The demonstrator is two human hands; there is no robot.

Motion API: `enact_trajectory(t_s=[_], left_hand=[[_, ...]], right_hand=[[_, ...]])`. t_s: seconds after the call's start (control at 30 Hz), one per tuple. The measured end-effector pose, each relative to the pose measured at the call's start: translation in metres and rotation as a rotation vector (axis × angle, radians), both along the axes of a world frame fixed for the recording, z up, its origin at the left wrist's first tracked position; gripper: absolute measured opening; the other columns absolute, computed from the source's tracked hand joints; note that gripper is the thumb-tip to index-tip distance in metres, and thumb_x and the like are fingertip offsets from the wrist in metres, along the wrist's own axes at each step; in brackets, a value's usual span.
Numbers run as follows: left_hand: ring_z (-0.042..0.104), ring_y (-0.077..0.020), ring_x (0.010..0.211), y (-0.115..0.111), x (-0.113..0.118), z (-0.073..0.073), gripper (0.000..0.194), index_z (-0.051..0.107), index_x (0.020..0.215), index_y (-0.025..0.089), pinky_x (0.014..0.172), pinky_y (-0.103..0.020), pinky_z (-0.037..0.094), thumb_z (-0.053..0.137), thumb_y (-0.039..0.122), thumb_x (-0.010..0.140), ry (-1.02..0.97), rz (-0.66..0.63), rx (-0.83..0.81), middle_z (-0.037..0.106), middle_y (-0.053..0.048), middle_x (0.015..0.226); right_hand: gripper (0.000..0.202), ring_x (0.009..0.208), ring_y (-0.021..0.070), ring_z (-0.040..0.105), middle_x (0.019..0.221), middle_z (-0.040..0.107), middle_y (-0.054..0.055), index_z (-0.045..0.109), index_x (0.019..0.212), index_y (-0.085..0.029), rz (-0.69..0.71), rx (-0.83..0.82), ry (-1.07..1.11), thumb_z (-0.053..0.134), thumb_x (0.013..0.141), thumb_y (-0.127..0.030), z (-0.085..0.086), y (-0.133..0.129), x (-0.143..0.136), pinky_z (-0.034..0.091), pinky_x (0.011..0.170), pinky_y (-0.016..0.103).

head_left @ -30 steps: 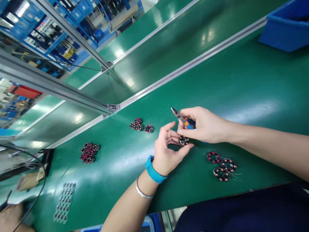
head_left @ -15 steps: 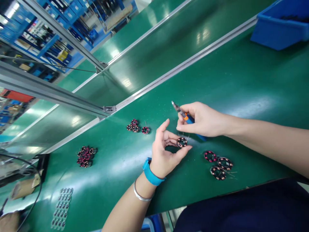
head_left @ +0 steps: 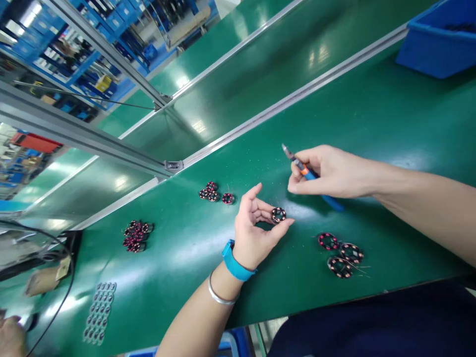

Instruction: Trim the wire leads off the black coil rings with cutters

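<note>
Between thumb and fingers, my left hand (head_left: 256,225) holds a small black ring-shaped coil part (head_left: 278,214) with copper-coloured windings. My right hand (head_left: 327,171) grips blue-and-orange cutters (head_left: 308,173), their metal tip pointing up and left, apart from the part. Near the table's front edge lie three larger rings: one with pink windings (head_left: 327,241) and two with copper ones (head_left: 340,267), with loose wire ends. Beyond my left hand, a single pink-wound ring (head_left: 228,198) lies beside a small cluster of rings (head_left: 212,196).
A pile of rings (head_left: 137,236) and rows of small round parts (head_left: 99,313) lie on the green table (head_left: 178,287) at left. A blue bin (head_left: 439,47) stands far right. A metal rail (head_left: 238,134) crosses behind. Another person's hand (head_left: 11,337) shows at lower left.
My right hand and the cutters have moved right and slightly up, away from the held ring. The wire ends that stood up from that ring no longer show. The view has shifted slightly.
</note>
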State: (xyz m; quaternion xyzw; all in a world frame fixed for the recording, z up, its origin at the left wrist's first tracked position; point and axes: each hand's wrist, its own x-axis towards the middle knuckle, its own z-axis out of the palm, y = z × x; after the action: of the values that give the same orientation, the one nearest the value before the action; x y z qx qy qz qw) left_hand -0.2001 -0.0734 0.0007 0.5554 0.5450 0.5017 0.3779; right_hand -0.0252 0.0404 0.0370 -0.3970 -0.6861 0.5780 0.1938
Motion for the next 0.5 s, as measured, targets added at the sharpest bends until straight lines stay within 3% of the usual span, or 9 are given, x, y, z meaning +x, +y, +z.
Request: enact_trajectory(t_s=[0.13,0.23,0.37,0.43,0.5], left_hand=[[0.067,-0.0086,0.062,0.001,0.0,0.0,0.077,0.046,0.13,0.02,0.059,-0.017,0.056,0.088,0.021,0.065,-0.021,0.011,-0.01,0.065,0.005,0.076],[0.067,-0.0089,0.062,0.002,-0.001,0.001,0.076,0.048,0.127,0.02,0.057,-0.017,0.056,0.089,0.023,0.063,-0.051,0.038,-0.035,0.064,0.006,0.074],[0.065,-0.0091,0.062,0.003,-0.002,0.004,0.064,0.058,0.113,0.017,0.056,-0.017,0.055,0.091,0.026,0.059,-0.107,0.045,-0.151,0.065,0.004,0.072],[0.064,-0.0087,0.061,0.004,-0.003,0.005,0.055,0.062,0.102,0.016,0.056,-0.018,0.055,0.092,0.029,0.058,-0.136,0.017,-0.211,0.066,0.002,0.072],[0.061,-0.0083,0.059,0.004,-0.006,0.007,0.051,0.064,0.095,0.015,0.055,-0.019,0.054,0.093,0.032,0.056,-0.167,-0.019,-0.256,0.067,0.0,0.07]], right_hand=[[0.013,0.056,0.0131,0.049,0.061,0.058,-0.003,0.054,0.066,-0.022,0.138,0.086,-0.125,0.066,0.066,-0.027,0.005,-0.009,-0.007,0.038,0.054,0.029],[0.016,0.056,0.0124,0.047,0.06,0.054,-0.004,0.05,0.064,-0.022,0.034,0.135,-0.091,0.066,0.067,-0.025,0.002,-0.007,-0.01,0.038,0.055,0.029],[0.022,0.063,0.0157,0.053,0.068,0.062,0.0,0.051,0.068,-0.023,-0.08,0.076,0.0,0.071,0.066,-0.031,-0.004,0.005,0.002,0.044,0.062,0.032],[0.021,0.065,0.0172,0.057,0.07,0.064,0.002,0.055,0.069,-0.023,0.004,-0.037,0.0,0.073,0.066,-0.034,-0.002,0.01,0.01,0.046,0.063,0.033],[0.02,0.066,0.0188,0.06,0.071,0.067,0.004,0.059,0.069,-0.022,0.172,-0.193,-0.035,0.074,0.067,-0.035,0.003,0.012,0.017,0.048,0.062,0.032]])
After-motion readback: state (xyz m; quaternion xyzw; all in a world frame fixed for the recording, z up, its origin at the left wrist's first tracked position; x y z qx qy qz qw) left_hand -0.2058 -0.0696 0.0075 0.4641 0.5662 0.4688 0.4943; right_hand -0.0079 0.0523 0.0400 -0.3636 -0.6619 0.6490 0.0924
